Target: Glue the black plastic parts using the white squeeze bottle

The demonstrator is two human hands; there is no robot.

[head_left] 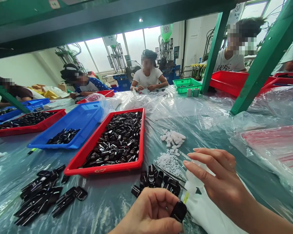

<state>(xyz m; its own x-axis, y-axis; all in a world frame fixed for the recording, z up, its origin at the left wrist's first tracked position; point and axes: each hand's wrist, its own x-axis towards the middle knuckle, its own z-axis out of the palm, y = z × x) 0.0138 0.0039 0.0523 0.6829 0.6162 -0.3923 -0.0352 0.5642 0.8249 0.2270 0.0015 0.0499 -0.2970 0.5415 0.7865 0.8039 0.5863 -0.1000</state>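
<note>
At the near edge of the table (107, 201), the left hand (156, 211) grips a black part (178, 211) between thumb and curled fingers, its rounded end turned toward the right. A yellow strip (186, 197) stands just at the upper edge of that part; whether it touches the part is hard to tell. The right hand (227, 191) is raised over a white cloth (207, 213), its fingers stretched out and slightly bent beside a white wad (190, 184). The fingers hide their far side, so one cannot tell whether they pinch the wad. Good work here seems to rest on the left hand: a firm pinch low on the sides should keep the part from turning while leaving the end by the strip free. Since its black surface looks glossy, light pressure and clean fingertips would likely serve better than a hard squeeze, which could smear it or make it slip. The right hand would do well to stay light and come in from its own side, without knocking the loose parts (151, 175) just beyond the left hand. Keeping the white chips (169, 162) and the foam bits (173, 139) apart from the fingers should help too, as should a clear gap from the full red tray (143, 139).
</note>
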